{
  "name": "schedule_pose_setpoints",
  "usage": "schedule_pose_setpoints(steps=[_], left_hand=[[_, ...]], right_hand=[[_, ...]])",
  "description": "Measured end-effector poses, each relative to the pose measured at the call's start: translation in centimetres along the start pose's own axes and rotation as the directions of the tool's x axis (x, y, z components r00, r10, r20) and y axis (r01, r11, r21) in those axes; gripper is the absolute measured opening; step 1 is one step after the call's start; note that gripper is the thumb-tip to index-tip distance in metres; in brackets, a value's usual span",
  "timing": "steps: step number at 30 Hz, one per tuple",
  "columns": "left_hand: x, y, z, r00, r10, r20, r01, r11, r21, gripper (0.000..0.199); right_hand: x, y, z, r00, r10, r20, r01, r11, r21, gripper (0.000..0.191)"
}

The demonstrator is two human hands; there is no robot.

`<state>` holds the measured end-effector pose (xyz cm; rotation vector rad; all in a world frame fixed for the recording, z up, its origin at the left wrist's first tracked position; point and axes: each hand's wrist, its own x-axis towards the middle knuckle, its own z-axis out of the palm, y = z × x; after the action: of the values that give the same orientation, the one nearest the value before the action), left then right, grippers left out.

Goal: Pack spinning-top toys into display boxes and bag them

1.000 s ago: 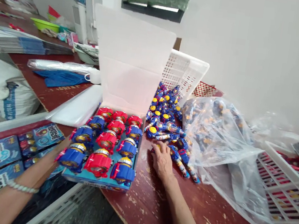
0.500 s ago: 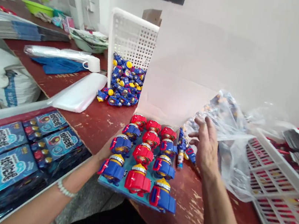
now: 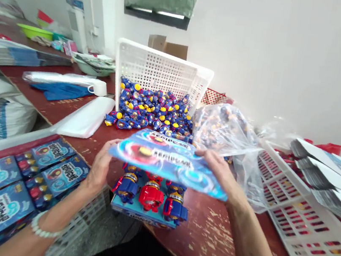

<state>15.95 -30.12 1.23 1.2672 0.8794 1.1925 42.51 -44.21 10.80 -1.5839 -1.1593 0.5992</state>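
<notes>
As the head view shows, the printed blue cardboard lid (image 3: 167,168) slants between the hands, its long near edge running left to right above the red and blue plastic toys (image 3: 151,198) in the light-blue cardboard box (image 3: 144,217). The right hand (image 3: 223,174) bends its fingers over the lid's right side, touching it; the left hand (image 3: 100,171) is at its left end, and whether either grips firmly I cannot tell, the left fingertips being hidden.

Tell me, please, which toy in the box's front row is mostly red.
The middle toy; its neighbours, the left toy and right toy, are mostly blue.
</notes>
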Motion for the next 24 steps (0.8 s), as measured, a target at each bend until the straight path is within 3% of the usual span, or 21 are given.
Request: schedule_pose_setpoints(steps=[2,4,8,11,14,18,24], left_hand=[[-1.0,2.2,-0.2,0.996,-0.007,0.09,0.013,0.998,-0.066,0.055],[-2.1,4.3,-0.2,0.978,-0.051,0.204,0.08,0.988,-0.132,0.06],[-2.8,7.1,0.2,0.897,-0.119,0.426,0.17,0.982,-0.083,0.071],[-1.4,7.7,0.5,0.871,-0.014,0.491,-0.005,0.999,0.039,0.072],[0.7,7.6,0.6,0.864,0.133,0.486,-0.245,0.954,0.174,0.07],[1.8,6.8,0.2,0.84,0.286,0.46,-0.471,0.806,0.359,0.057],[0.7,4.8,-1.0,0.746,0.41,0.525,-0.655,0.596,0.465,0.041]], right_hand=[[-2.3,-0.1,0.4,0.983,0.117,0.139,-0.13,0.988,0.088,0.055],[-4.3,-0.4,0.9,0.958,0.14,0.25,-0.204,0.946,0.253,0.07],[-5.8,-0.6,1.8,0.958,0.103,0.267,-0.196,0.917,0.348,0.078],[-5.0,-0.2,2.0,0.979,0.03,0.203,-0.086,0.959,0.271,0.075],[-4.1,0.5,2.0,0.988,-0.144,0.054,0.145,0.989,-0.015,0.066],[-4.0,2.0,2.4,0.931,-0.36,-0.056,0.307,0.858,-0.413,0.054],[-4.9,4.1,3.4,0.849,-0.526,-0.056,0.413,0.725,-0.551,0.038]])
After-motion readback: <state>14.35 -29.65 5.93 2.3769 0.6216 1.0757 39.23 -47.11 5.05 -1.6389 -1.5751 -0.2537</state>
